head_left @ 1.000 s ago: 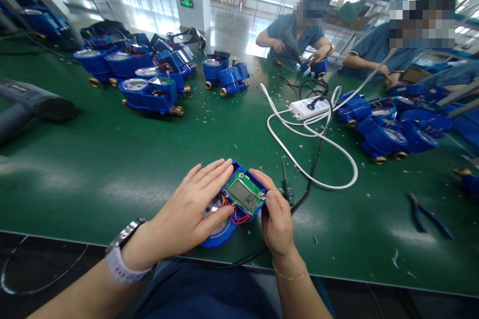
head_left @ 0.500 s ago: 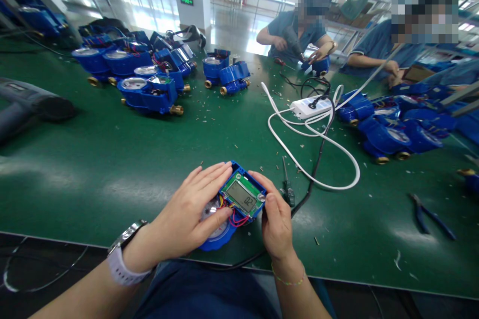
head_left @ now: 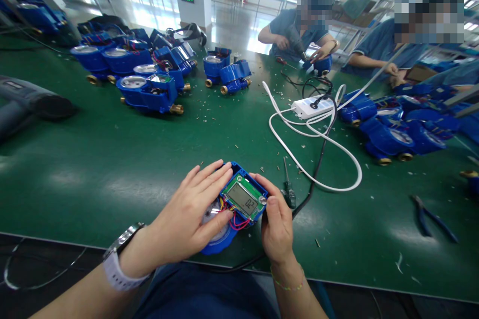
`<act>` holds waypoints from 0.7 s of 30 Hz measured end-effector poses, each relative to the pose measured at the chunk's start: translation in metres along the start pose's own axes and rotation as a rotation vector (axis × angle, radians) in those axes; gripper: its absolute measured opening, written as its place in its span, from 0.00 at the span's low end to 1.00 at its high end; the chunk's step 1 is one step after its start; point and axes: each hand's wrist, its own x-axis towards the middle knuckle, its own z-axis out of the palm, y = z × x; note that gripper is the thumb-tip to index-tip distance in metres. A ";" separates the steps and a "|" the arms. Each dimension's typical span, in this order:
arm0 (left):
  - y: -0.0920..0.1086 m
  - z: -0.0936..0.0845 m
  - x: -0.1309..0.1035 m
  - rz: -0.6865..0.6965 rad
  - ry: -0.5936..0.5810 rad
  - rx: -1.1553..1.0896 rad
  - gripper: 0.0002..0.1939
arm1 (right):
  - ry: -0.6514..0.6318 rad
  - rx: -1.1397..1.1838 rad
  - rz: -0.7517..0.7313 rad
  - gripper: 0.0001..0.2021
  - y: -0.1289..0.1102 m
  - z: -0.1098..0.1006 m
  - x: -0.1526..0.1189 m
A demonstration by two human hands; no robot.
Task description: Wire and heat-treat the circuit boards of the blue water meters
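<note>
In the head view, an opened blue meter (head_left: 216, 248) sits at the near edge of the green desk (head_left: 149, 159), in the middle, tilted so that its screen (head_left: 241, 199) faces up toward the person, probably so the digits can be read. The left hand (head_left: 179, 219) lies nearly flat, fingers close together and thumb set apart, over the dial and along the left side of the box; this seems to steady it. The right hand (head_left: 279, 227) is curled round the right end, its thumb by a corner of the circuit board (head_left: 249, 184), a grip that likely keeps the box from turning. Between them the face is left uncovered, with red and yellow wires (head_left: 239, 223) looping out at its near side. A screwdriver (head_left: 289, 196) lies just beyond the right hand and pliers (head_left: 422, 219) farther right, both seemingly within easy reach. Other blue meters (head_left: 145, 94) are bunched far left, and more (head_left: 389, 134) at the right, perhaps to leave working room. The power strip (head_left: 310, 107) sits far right of centre, its white cable (head_left: 359, 174) coiled loosely, near where a co-worker (head_left: 280, 35) holds a power tool (head_left: 295, 42) to another meter.
</note>
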 end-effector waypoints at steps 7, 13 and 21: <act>0.001 -0.001 0.001 -0.006 0.001 0.007 0.33 | 0.038 0.088 -0.009 0.13 -0.001 0.003 -0.001; 0.001 -0.003 0.001 -0.002 -0.022 0.022 0.32 | 0.027 0.020 -0.032 0.13 -0.001 0.002 0.000; 0.001 -0.004 0.001 -0.005 -0.058 0.075 0.32 | 0.039 -0.066 -0.078 0.13 -0.002 0.004 -0.002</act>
